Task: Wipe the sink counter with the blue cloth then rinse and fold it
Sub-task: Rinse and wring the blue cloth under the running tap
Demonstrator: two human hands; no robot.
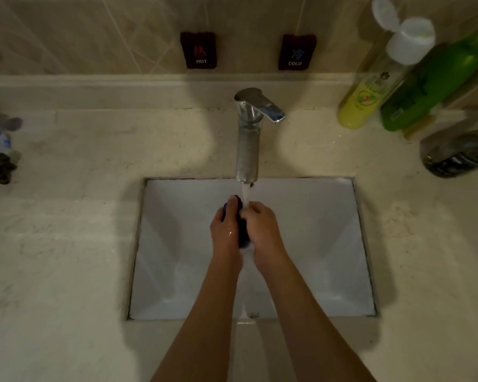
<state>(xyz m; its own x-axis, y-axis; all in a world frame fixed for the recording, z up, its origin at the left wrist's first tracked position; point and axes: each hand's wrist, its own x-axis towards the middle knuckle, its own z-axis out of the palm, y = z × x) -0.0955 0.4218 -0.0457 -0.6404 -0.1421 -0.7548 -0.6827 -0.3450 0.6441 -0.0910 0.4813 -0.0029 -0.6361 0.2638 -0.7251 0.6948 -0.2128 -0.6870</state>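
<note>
Left hand point(226, 227), right hand point(262, 230) squeeze one blue cloth point(243, 238).

On the beige tiled wall above the faucet hang two small dark rectangular tags. The left dark tag point(198, 50) reads "HOT" in white under a red character (too blurred to make out). The right dark tag point(297, 52) reads "COLD" under a blue character. The yellow plastic bottle point(363, 102) carries a printed label, its wording unreadable.
</note>
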